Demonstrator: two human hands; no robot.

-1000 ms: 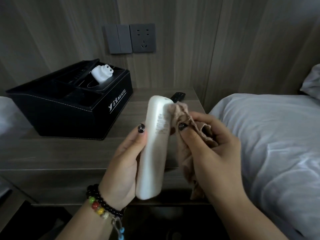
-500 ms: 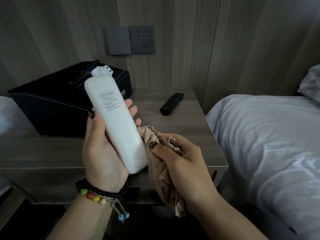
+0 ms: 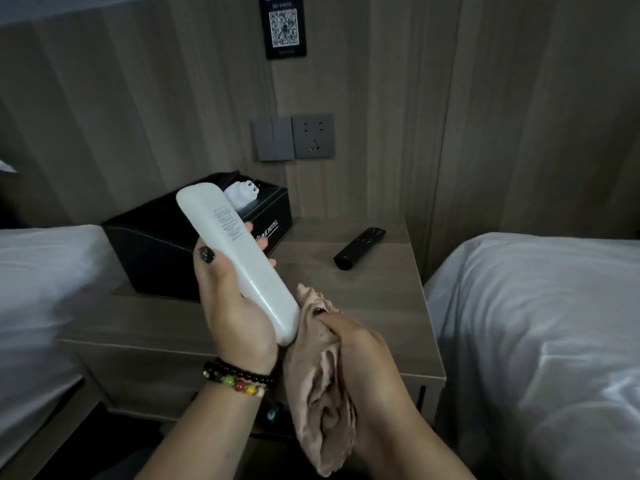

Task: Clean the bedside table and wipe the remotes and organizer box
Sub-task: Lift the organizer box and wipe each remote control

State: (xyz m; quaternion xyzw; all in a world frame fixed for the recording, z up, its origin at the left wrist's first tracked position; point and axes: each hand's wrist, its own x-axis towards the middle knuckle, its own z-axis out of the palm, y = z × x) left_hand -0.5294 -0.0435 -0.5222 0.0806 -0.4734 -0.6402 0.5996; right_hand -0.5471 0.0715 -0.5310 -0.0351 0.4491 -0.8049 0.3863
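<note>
Black box point(image 3: 156, 251) on table point(image 3: 377, 306), rear left, open-topped. Contents seen: one white plug adapter point(image 3: 240, 194) at the back; the rest is hidden. Box front reads "HOTEL" in white; characters before it are partly covered. White remote point(image 3: 242, 258) held over the table, tilted, back face up, with small grey print too fine to read. Left hand point(image 3: 235, 306) curled round it, thumb on its left edge. Right hand point(image 3: 360, 344) grips bunched tan cloth point(image 3: 322, 382), which touches the remote's lower end. Black remote point(image 3: 360, 247) flat on table, right of box. QR placard point(image 3: 284, 26) on wall.
</note>
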